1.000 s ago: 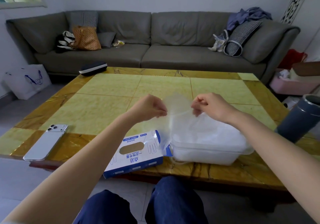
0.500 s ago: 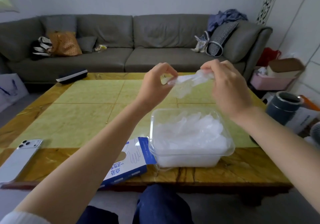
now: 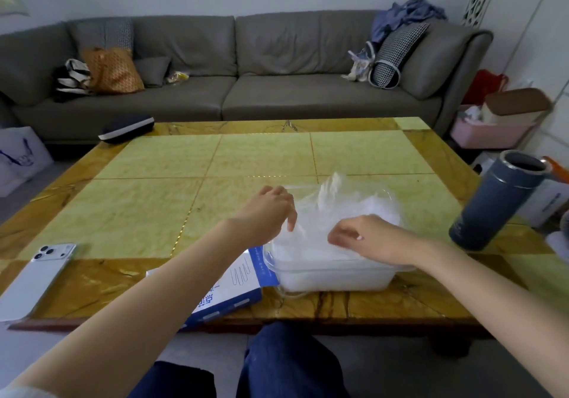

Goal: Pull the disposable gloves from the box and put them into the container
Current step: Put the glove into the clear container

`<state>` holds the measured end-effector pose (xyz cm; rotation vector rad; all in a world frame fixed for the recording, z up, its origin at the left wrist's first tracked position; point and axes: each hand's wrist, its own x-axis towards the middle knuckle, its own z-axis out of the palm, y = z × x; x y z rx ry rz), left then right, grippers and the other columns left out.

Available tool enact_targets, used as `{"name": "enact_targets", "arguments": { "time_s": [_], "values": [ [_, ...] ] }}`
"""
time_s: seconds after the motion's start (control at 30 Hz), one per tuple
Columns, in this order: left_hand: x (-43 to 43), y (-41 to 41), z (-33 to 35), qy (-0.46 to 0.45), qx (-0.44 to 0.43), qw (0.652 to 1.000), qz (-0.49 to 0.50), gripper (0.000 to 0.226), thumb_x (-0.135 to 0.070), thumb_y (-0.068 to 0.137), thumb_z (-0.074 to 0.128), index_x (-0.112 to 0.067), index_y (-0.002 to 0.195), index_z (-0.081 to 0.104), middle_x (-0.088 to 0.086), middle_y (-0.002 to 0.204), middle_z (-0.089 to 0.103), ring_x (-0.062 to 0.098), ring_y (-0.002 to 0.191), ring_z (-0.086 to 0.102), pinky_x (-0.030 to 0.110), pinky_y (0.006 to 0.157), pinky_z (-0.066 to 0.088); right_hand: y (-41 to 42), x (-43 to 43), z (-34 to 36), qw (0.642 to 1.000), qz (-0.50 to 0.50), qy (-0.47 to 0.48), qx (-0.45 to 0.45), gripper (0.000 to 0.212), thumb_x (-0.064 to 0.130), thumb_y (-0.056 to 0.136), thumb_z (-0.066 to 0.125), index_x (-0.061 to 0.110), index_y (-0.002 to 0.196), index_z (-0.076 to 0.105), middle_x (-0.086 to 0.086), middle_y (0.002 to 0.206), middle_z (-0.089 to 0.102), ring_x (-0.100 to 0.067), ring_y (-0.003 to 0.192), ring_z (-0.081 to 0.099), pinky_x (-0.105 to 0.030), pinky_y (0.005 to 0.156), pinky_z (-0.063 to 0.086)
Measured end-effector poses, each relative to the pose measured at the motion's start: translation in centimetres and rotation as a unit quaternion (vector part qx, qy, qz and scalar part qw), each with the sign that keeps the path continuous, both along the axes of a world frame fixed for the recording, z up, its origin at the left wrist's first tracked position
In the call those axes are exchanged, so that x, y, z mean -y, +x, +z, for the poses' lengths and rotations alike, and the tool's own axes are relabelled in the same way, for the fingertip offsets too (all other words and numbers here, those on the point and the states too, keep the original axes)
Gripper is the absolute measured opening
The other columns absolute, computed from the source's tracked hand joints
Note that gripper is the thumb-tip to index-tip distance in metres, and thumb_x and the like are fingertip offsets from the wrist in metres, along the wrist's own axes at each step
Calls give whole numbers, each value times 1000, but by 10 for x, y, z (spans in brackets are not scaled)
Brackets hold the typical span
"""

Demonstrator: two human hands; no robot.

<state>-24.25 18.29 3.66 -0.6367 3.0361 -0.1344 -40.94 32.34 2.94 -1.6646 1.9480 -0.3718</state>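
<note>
At 5 o'clock on the bench [image 3: 154, 206], near the front edge, a clear container [image 3: 338, 279], heaped with crumpled gloves [image 3: 381, 213]. Draped over that heap, one filmy glove [image 3: 332, 200], its far end sticking up toward 12 o'clock. Left hand [image 3: 271, 209] at the container's 10 o'clock, fingers curled downward, pinching the glove's left edge. Right hand [image 3: 366, 237] over the container's 4 o'clock side, fingers curled, pinching the glove's near edge. Touching the container at its 8 o'clock, a blue-and-white glove box [image 3: 237, 286], flat, partly hidden under the left forearm. Phone [image 3: 37, 277] face down at the bench's 8 o'clock; dark flask [image 3: 498, 200] standing at 3 o'clock.
</note>
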Motion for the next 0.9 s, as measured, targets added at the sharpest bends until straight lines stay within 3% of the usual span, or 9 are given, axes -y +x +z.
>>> {"name": "enact_targets", "arguments": {
  "time_s": [0.07, 0.13, 0.23, 0.3, 0.37, 0.53, 0.67, 0.8, 0.9],
  "values": [
    [-4, -4, 6, -33, -91, 995, 27, 43, 6, 87, 41, -25, 107, 63, -7, 125, 54, 13, 119, 41, 26, 103, 27, -5, 3, 2, 994, -35, -98, 24, 28, 37, 94, 51, 19, 109, 66, 6, 105, 67, -9, 96, 62, -34, 92, 49],
    [-13, -13, 4, 11, -152, 987, 56, 37, 4, 89, 39, -20, 109, 60, -4, 120, 55, 14, 111, 46, 25, 94, 36, -11, 8, -1, 987, -43, -155, -15, 18, 29, 93, 57, 21, 105, 67, 9, 103, 67, -7, 95, 61, -31, 89, 50],
    [-27, -31, -17, 83, -36, 994, 63, 31, -19, 97, 43, -17, 127, 49, 4, 131, 47, 23, 119, 46, 34, 93, 41, -14, 15, -14, 992, 8, -68, -105, 27, 32, 90, 61, 26, 116, 60, 12, 121, 59, -10, 112, 55, -24, 93, 42],
    [-24, -38, -37, 96, 108, 988, 62, 50, -34, 96, 49, -16, 140, 35, 9, 138, 40, 28, 124, 42, 38, 98, 40, -19, 22, -27, 990, 22, -6, -138, 37, 36, 88, 64, 28, 123, 55, 10, 130, 53, -13, 118, 50, -28, 95, 40],
    [-19, -42, -48, 106, 182, 975, 75, 62, -38, 93, 54, -14, 143, 28, 11, 139, 38, 31, 125, 41, 40, 98, 39, -24, 28, -37, 986, 26, 27, -160, 43, 34, 86, 66, 27, 126, 52, 7, 133, 50, -16, 120, 48, -31, 97, 40],
    [-15, -50, -58, 103, 212, 968, 90, 58, -24, 92, 57, -14, 142, 30, 11, 135, 40, 30, 119, 48, 34, 87, 40, -34, 42, -49, 973, 67, 87, -204, 47, 14, 90, 57, 25, 134, 46, 4, 141, 41, -17, 130, 37, -29, 100, 34],
    [-16, -51, -62, 96, 235, 963, 92, 56, -8, 95, 44, -17, 147, 25, 9, 140, 37, 29, 117, 51, 32, 85, 41, -39, 45, -51, 960, 83, 151, -220, 69, -8, 85, 51, 26, 143, 36, 0, 149, 30, -21, 139, 27, -32, 110, 29],
    [-17, -52, -62, 83, 254, 960, 84, 58, -7, 96, 41, -21, 149, 22, 7, 147, 32, 28, 122, 48, 34, 93, 40, -36, 45, -51, 956, 82, 180, -215, 73, -9, 84, 53, 26, 145, 33, -2, 150, 29, -23, 137, 30, -34, 109, 32],
    [-17, -52, -60, 78, 253, 961, 84, 55, -9, 96, 42, -20, 148, 26, 6, 145, 35, 26, 123, 47, 34, 93, 41, -35, 44, -48, 964, 64, 176, -189, 60, -4, 89, 50, 20, 143, 37, -4, 147, 37, -24, 132, 39, -34, 107, 34]
  ]
}}
